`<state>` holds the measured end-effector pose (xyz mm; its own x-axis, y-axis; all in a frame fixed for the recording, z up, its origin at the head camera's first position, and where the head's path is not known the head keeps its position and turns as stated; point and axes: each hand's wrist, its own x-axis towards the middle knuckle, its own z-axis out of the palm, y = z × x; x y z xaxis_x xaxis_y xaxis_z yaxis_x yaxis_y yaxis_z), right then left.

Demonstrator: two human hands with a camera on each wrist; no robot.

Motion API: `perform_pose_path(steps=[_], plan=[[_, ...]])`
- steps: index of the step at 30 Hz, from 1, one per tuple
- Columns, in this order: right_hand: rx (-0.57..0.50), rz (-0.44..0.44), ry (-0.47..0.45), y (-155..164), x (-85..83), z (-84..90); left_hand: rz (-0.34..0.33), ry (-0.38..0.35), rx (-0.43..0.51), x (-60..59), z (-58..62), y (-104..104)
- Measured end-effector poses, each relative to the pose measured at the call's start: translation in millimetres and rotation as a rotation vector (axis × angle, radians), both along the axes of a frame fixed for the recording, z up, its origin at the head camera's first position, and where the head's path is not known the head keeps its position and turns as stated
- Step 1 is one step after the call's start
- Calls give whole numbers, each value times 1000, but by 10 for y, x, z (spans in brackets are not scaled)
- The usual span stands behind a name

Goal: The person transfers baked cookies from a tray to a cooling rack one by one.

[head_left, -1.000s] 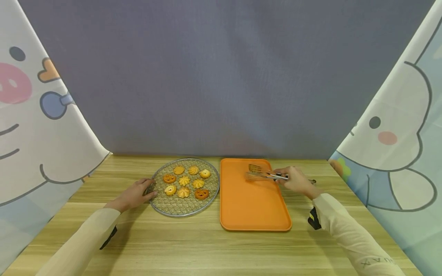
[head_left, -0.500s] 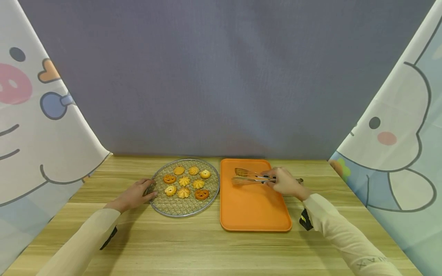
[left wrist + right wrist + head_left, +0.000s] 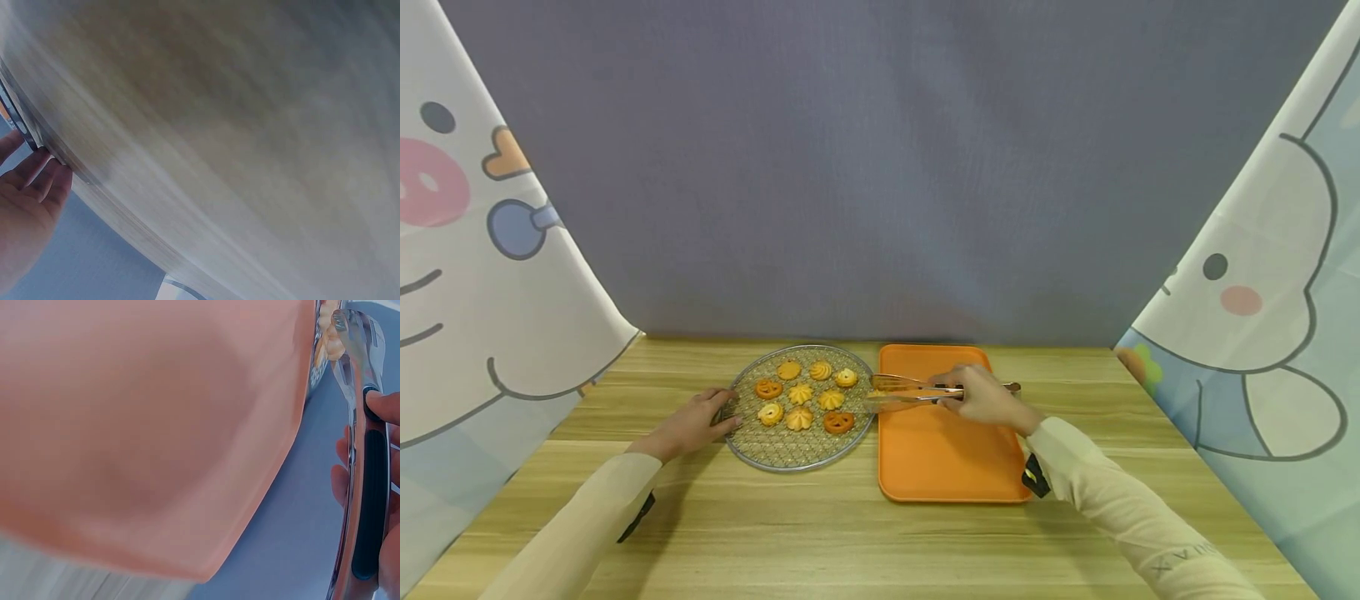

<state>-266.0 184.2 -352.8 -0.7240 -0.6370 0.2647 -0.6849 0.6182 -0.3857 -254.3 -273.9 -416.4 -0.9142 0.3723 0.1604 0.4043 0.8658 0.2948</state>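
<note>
My left hand [image 3: 688,425] grips the left rim of a round, mesh-patterned tray [image 3: 797,454], thumb and fingers about its edge; the left wrist view shows the fingertips at that rim. Several cookies lie on it, among them pretzel-shaped ones [image 3: 838,422] and flower-shaped ones [image 3: 799,418]. A pair of metal food tongs [image 3: 375,506] with dark handle grips is in my right hand [image 3: 988,400], thumb on the upper grip. The tongs' tips are spread apart with nothing between them, overlapping the round tray's right rim in the head view, just right of the cookies.
Beneath the tongs and right hand lies an orange rectangular tray [image 3: 951,467], close beside the round one. Both trays rest on a wooden table [image 3: 790,542]. A grey cloth [image 3: 880,167] hangs behind, with cartoon-printed curtains [image 3: 1262,292] at both sides.
The right hand has carried the tongs left across the orange tray, bringing the tips to the round tray's right rim. The left hand and the cookies have stayed put.
</note>
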Motion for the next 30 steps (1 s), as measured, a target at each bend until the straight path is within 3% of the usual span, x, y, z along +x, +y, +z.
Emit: perform_pose_path(steps=[15, 30], plan=[[57, 127, 88, -535, 40, 10, -2, 13, 0, 5, 0, 2], [120, 183, 35, -994, 103, -31, -12, 20, 10, 12, 10, 11]])
